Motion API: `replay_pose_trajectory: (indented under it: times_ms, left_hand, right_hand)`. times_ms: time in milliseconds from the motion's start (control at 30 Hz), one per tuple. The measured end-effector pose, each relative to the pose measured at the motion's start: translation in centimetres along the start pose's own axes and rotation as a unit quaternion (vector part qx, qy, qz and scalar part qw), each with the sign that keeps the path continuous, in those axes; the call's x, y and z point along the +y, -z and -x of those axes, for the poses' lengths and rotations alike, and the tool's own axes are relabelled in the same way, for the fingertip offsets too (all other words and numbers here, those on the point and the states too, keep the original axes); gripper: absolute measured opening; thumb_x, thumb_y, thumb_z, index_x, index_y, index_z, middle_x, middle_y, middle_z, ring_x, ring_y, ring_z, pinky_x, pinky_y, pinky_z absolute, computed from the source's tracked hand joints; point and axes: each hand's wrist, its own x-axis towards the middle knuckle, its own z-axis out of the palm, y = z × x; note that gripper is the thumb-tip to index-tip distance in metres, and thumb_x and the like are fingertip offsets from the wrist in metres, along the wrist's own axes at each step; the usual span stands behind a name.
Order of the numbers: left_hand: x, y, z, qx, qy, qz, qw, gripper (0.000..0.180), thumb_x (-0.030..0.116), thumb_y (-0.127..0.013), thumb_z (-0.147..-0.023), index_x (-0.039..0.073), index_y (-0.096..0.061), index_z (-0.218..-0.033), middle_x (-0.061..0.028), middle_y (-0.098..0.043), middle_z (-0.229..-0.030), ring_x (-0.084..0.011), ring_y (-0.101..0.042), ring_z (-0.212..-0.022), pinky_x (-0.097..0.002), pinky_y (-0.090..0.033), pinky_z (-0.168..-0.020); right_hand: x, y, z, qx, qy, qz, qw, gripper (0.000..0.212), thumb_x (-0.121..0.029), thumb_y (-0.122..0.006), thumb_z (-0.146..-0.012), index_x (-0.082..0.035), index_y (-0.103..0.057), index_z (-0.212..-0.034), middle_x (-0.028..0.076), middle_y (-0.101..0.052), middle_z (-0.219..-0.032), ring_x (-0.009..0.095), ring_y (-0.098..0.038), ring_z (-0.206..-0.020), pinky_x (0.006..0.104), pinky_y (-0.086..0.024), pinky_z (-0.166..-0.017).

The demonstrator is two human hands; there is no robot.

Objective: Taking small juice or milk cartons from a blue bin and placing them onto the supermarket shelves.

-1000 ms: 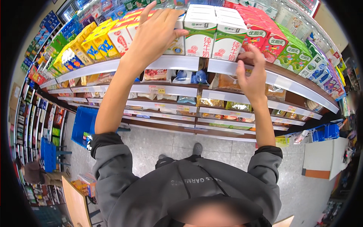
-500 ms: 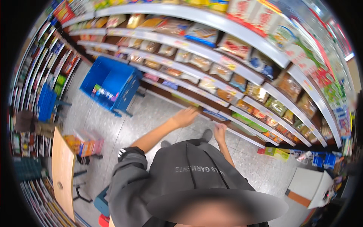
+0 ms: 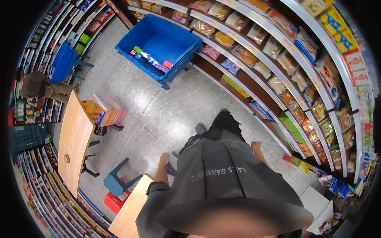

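My left hand (image 3: pixel 164 159) hangs low beside my dark jacket, its fingers curled in. Close by it are a narrow green edge and a dark purple patch; I cannot tell whether the hand touches them. On the other side, my right hand (image 3: pixel 256 146) is down near my hip with its fingers bent, and no object shows in it. One grey shoe (image 3: pixel 201 128) and a black trouser leg (image 3: pixel 225 121) show ahead of my body. Nearest to the right hand is the shelf unit (image 3: pixel 278 137) of packaged food, apart from it.
A blue crate (image 3: pixel 158 35) with several small colourful boxes stands ahead. At left are a wooden table (image 3: pixel 73 139), a colourful carton (image 3: pixel 107 111) and a person (image 3: pixel 35 85). A teal stool (image 3: pixel 117 182), a red stool (image 3: pixel 114 202) and another wooden tabletop (image 3: pixel 131 208) are close on my left.
Both hands have come down from in front of the shelves to my sides. My view has turned left, so the crate now lies more directly ahead and the shelves have shifted right.
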Motion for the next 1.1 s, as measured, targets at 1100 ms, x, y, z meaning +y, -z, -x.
replay_pose_trajectory:
  times_ms: [1100]
  left_hand:
    - [38.9, 38.7, -21.4, -0.011, -0.439, -0.132, 0.889, 0.018, 0.000, -0.052, -0.088, 0.002, -0.060, -0.103, -0.0166, -0.065, -0.097, -0.0334, -0.064, -0.087, -0.0383, -0.051, -0.076]
  right_hand:
    - [-44.6, 11.4, -10.1, 0.036, 0.165, -0.296, 0.940, 0.046, -0.008, -0.047, -0.090, -0.003, -0.043, -0.135, 0.021, -0.041, -0.118, 0.038, -0.054, -0.101, 0.0397, -0.047, -0.085]
